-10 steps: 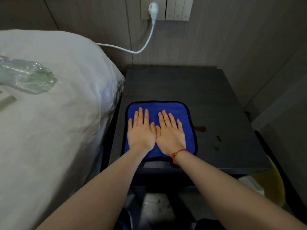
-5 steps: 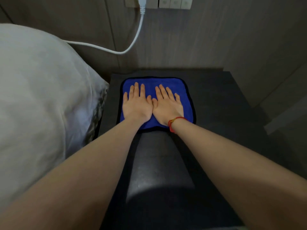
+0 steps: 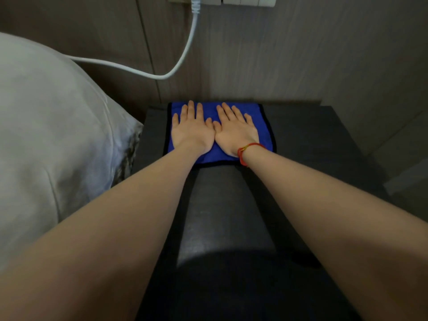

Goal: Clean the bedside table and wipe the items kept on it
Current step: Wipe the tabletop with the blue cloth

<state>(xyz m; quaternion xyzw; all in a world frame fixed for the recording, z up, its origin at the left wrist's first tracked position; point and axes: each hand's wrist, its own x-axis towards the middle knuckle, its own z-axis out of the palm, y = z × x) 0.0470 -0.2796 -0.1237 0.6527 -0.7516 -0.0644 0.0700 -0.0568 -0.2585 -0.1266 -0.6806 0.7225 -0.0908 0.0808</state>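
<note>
Dark bedside table (image 3: 312, 144): left hand (image 3: 192, 133), right hand (image 3: 236, 133) flat (fingers straight) on blue cloth (image 3: 264, 126).

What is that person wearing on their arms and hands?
Not much! Both forearms are bare, with no sleeves showing. The left hand wears nothing at all. The right hand has no rings or gloves, but a thin red string bracelet with a small yellowish bit loops around its wrist.

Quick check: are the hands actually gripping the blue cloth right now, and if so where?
No grip. The left hand and right hand lie flat, fingers straight, pressing on the blue cloth at the table's far edge.
</note>
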